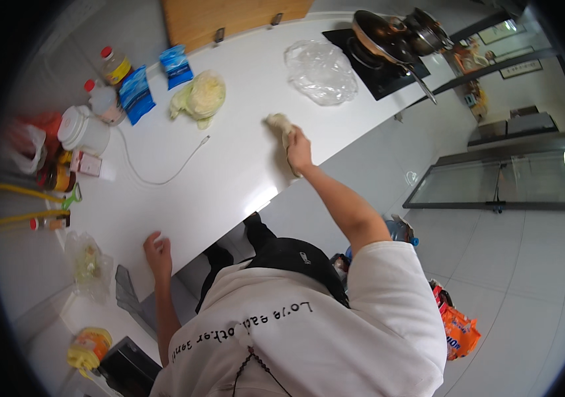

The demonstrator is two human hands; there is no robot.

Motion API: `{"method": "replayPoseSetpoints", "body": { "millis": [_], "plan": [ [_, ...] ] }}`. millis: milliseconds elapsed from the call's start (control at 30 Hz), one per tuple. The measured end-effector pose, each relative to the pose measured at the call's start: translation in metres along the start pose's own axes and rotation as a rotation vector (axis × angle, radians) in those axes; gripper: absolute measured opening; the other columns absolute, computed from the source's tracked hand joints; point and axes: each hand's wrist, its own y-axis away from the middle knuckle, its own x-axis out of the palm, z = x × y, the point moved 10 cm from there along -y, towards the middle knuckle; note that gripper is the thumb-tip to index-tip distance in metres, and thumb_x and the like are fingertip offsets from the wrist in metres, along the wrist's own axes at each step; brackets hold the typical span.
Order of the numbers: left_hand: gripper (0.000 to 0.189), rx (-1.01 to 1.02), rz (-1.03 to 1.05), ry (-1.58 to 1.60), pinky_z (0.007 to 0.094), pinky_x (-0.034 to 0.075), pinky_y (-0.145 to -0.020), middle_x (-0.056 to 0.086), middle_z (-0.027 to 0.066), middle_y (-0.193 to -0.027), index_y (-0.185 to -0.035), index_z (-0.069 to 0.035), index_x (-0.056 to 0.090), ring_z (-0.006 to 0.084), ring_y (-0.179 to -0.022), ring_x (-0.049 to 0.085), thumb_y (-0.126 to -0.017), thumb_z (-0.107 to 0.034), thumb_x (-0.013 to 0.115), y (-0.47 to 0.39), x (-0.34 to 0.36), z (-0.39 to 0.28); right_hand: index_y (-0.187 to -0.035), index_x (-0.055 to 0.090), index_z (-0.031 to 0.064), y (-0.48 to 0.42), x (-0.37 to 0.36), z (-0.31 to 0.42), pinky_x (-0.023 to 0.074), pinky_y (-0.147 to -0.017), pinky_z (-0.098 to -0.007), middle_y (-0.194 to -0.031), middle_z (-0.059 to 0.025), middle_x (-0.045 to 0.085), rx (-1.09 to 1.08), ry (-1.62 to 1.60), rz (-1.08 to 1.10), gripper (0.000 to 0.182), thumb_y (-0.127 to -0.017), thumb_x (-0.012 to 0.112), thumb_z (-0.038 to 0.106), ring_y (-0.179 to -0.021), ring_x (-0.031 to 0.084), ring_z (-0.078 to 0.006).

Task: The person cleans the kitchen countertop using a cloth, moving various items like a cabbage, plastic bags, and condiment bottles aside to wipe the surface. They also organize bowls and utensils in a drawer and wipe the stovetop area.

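My right hand (299,150) grips a bunched beige cloth (278,122) near the front edge of the white countertop (232,173). One end of the cloth sticks out past the fingers, and the rest hangs below the hand toward the edge. Over the left part of the counter is my left hand (158,252), fingers loosely bent and apart, with nothing in it. Beyond the cloth lies a crumpled clear plastic bag (321,72). A partly peeled cabbage (202,97) sits farther back, and a white cable (173,176) curves between it and my left hand.
A wok (376,37) and a steel pot (423,34) stand on the black cooktop (386,84), the wok's handle jutting over the counter edge. Blue packets (136,94), red-capped bottles (106,101) and a white tub (83,130) line the wall. An oil jug (90,347) stands lower left.
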Motion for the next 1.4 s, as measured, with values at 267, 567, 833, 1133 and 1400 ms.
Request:
{"method": "replayPoseSetpoints", "body": {
  "millis": [267, 567, 833, 1133, 1400],
  "plan": [
    [0.039, -0.027, 0.285, 0.335, 0.0314, 0.043, -0.085, 0.056, 0.008, -0.115, -0.119, -0.004, 0.052, 0.0177, -0.103, 0.054, -0.09, -0.031, 0.054, -0.036, 0.065, -0.123, -0.121, 0.046, 0.001, 0.04, 0.058, 0.14, 0.0411, -0.096, -0.0379, -0.117, -0.0109, 0.053, 0.409, -1.293, 0.591, 0.043, -0.089, 0.052, 0.029, -0.108, 0.052, -0.0234],
    [0.046, -0.081, 0.338, 1.0, 0.0329, 0.039, -0.092, 0.056, 0.0071, -0.114, -0.12, 0.0, 0.05, 0.0151, -0.105, 0.053, -0.086, -0.029, 0.061, -0.052, 0.082, -0.215, -0.122, 0.045, -0.0016, 0.085, 0.09, 0.2, 0.0434, -0.094, -0.0374, -0.115, -0.0119, 0.054, 0.26, -0.992, 0.835, 0.045, -0.086, 0.06, 0.021, -0.107, 0.052, -0.021],
    [0.033, 0.18, 0.139, 0.833, 0.0238, 0.045, -0.081, 0.06, 0.0043, -0.103, -0.114, 0.001, 0.053, 0.0091, -0.091, 0.055, -0.088, -0.017, 0.06, -0.056, 0.012, -0.234, -0.119, 0.049, -0.0004, 0.084, 0.102, 0.203, 0.0382, -0.096, -0.0345, -0.118, -0.0097, 0.054, 0.192, -1.059, 0.93, 0.036, -0.087, 0.056, 0.014, -0.108, 0.051, -0.0185],
    [0.035, 0.267, 0.147, 0.697, 0.0236, 0.046, -0.082, 0.059, 0.0046, -0.104, -0.119, 0.002, 0.049, 0.0082, -0.092, 0.055, -0.087, -0.01, 0.059, -0.056, -0.012, -0.241, -0.104, 0.058, 0.0045, 0.071, 0.125, 0.2, 0.0426, -0.087, -0.0329, -0.096, -0.0028, 0.062, 0.109, -0.95, 0.919, 0.025, -0.088, 0.059, 0.024, -0.093, 0.055, -0.0138],
    [0.027, 0.331, 0.2, 0.646, 0.0224, 0.045, -0.079, 0.058, 0.0033, -0.097, -0.109, 0.001, 0.05, 0.007, -0.089, 0.053, -0.085, -0.006, 0.06, -0.055, -0.015, -0.25, -0.101, 0.058, 0.0034, 0.102, 0.149, 0.213, 0.0474, -0.072, -0.0256, -0.09, -0.006, 0.064, 0.252, -0.801, 1.021, 0.018, -0.087, 0.06, 0.015, -0.082, 0.059, -0.0109]
  ]
}}
